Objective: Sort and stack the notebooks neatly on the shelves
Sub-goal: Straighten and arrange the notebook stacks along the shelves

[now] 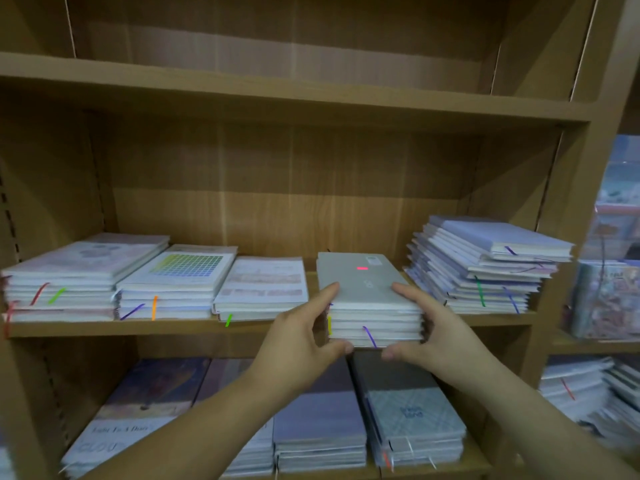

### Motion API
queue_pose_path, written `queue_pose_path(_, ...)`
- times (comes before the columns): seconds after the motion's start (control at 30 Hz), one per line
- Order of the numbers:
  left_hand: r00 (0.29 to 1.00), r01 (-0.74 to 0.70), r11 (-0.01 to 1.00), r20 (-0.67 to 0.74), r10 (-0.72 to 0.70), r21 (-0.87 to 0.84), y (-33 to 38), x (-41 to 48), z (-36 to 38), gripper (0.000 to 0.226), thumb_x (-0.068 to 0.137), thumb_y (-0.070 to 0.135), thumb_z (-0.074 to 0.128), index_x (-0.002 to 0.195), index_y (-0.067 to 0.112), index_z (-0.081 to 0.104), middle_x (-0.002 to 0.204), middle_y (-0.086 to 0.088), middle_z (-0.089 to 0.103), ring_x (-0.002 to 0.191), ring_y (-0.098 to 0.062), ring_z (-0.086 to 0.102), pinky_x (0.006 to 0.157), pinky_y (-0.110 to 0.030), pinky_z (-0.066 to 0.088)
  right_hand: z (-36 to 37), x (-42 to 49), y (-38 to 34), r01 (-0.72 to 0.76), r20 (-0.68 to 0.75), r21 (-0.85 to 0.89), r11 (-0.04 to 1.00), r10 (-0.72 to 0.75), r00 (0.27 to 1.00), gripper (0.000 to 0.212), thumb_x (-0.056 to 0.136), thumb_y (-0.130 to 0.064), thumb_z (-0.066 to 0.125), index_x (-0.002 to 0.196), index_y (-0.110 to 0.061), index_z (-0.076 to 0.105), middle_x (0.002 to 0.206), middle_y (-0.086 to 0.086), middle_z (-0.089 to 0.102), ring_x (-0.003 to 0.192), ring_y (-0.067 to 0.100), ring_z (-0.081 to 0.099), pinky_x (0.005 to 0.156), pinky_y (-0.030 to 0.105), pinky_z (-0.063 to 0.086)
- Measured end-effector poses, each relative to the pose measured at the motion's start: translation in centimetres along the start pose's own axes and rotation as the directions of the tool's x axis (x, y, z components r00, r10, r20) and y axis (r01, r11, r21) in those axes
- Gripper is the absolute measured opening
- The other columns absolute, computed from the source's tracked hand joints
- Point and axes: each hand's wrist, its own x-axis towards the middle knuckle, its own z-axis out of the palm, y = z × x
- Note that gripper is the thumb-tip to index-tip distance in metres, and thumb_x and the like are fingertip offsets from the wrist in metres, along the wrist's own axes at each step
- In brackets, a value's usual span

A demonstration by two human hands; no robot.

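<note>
At the front edge of the middle shelf (pixel 173 329), your left hand (pixel 301 341) and right hand (pixel 440 334) pinch a grey-topped notebook stack (pixel 374 320), fingers above, thumbs beneath, apparently seating it; next, slide it back squarely.

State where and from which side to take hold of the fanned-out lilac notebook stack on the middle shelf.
Likely at the bottom of the lilac notebook stack, one hand on each side edge, coming from the open front of the shelf. It lies flat but splayed, so a higher grip would leave lower notebooks behind. The grey notebook stack crowds its left.
</note>
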Motion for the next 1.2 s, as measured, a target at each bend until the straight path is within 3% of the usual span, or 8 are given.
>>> queue_pose_path(0.1, 0.999, -0.010, 1.000, -0.037, 0.011, 0.003, -0.5, 0.0, 0.2, 0.090, 0.073, 0.026, 0.091, 0.150, 0.039, 0.047, 0.117, 0.022, 0.068, 0.107, 0.014, 0.060, 0.085, 0.003, 0.038, 0.0, 0.4, -0.1, 0.062, -0.057, -0.086, 0.994, -0.067, 0.996, 0.093, 0.059, -0.014, 0.098, 0.131, -0.049, 0.051, 0.132, -0.026, 0.056, 0.111, -0.014, 0.056, 0.090, 0.006, 0.045)
queue_pose_path(0.23, 0.997, -0.022, 0.997, -0.072, 0.027, 0.068, -0.4, 0.4, -0.2, 0.082, 0.072, 0.030, 0.090, 0.142, 0.046, 0.050, 0.101, 0.029, 0.070, 0.094, 0.011, 0.064, 0.082, -0.007, 0.049, 0.4, 1.6, -0.5, 0.066, -0.045, -0.104, 0.992, -0.071, 0.996, 0.089, 0.064, -0.013, 0.094, 0.134, -0.045, 0.049, 0.124, -0.028, 0.056, 0.102, -0.025, 0.052, 0.080, -0.002, 0.040)
queue_pose_path(0.37, 0.989, 0.079, 0.989, -0.135, -0.062, 0.125, -1.3, 0.9, -1.3, 0.049, 0.075, 0.038, 0.087, 0.118, 0.043, 0.064, 0.074, 0.025, 0.067, 0.069, 0.003, 0.062, 0.069, -0.024, 0.054, 0.8, 3.5, -0.6, 0.039, -0.033, -0.143, 0.989, -0.045, 0.998, 0.092, 0.063, -0.023, 0.095, 0.139, -0.046, 0.049, 0.127, -0.017, 0.061, 0.105, -0.006, 0.059, 0.089, 0.008, 0.045)
queue_pose_path(0.67, 0.964, 0.184, 0.970, -0.219, -0.147, 0.161, -2.6, 1.6, -1.8, 0.041, 0.070, 0.053, 0.086, 0.092, 0.035, 0.055, 0.065, 0.012, 0.065, 0.072, -0.004, 0.063, 0.068, -0.033, 0.055, 0.9, 6.2, -0.3, 0.036, 0.050, -0.214, 0.976, -0.026, 0.998, 0.093, 0.071, -0.024, 0.091, 0.149, -0.038, 0.043, 0.127, -0.010, 0.056, 0.101, -0.002, 0.055, 0.074, -0.005, 0.037)
queue_pose_path(0.83, 0.955, 0.227, 0.950, -0.239, -0.174, 0.216, -3.0, 2.2, -1.0, 0.033, 0.075, 0.050, 0.084, 0.068, 0.030, 0.059, 0.054, 0.015, 0.059, 0.062, -0.002, 0.059, 0.059, -0.029, 0.052, 1.6, 7.0, 0.4, 0.034, 0.017, -0.179, 0.983, -0.031, 0.999, 0.093, 0.067, -0.027, 0.094, 0.145, -0.044, 0.047, 0.129, -0.013, 0.057, 0.108, -0.002, 0.056, 0.085, 0.006, 0.044)
queue_pose_path(0.97, 0.950, 0.245, 0.935, -0.258, -0.177, 0.258, -2.6, 2.1, -1.1, 0.033, 0.078, 0.053, 0.080, 0.068, 0.031, 0.058, 0.057, 0.014, 0.059, 0.064, -0.001, 0.058, 0.052, -0.022, 0.040, 2.1, 7.4, 1.1, 0.041, -0.011, -0.141, 0.989, -0.043, 0.999, 0.088, 0.064, -0.027, 0.095, 0.138, -0.049, 0.052, 0.129, -0.016, 0.059, 0.111, 0.003, 0.059, 0.094, 0.019, 0.048)
queue_pose_path(1.07, 0.948, 0.225, 0.951, -0.272, -0.163, 0.213, -2.3, 2.3, -1.3, 0.030, 0.077, 0.050, 0.081, 0.067, 0.032, 0.060, 0.057, 0.017, 0.060, 0.064, -0.002, 0.059, 0.057, -0.026, 0.048, 2.3, 7.4, 1.3, 0.052, -0.014, -0.112, 0.992, -0.054, 0.998, 0.084, 0.064, -0.026, 0.095, 0.131, -0.054, 0.052, 0.128, -0.019, 0.059, 0.113, 0.002, 0.060, 0.098, 0.022, 0.050)
queue_pose_path(1.2, 0.958, -0.018, 0.957, -0.269, 0.099, 0.291, -1.7, 4.2, -3.0, 0.021, 0.077, 0.048, 0.078, 0.090, 0.035, 0.068, 0.077, 0.017, 0.062, 0.082, -0.007, 0.058, 0.074, -0.031, 0.052, 2.3, 7.4, 0.9, 0.033, -0.037, -0.022, 0.999, -0.034, 0.999, 0.068, 0.071, -0.034, 0.092, 0.130, -0.046, 0.060, 0.125, -0.020, 0.063, 0.109, -0.004, 0.062, 0.098, 0.022, 0.051)
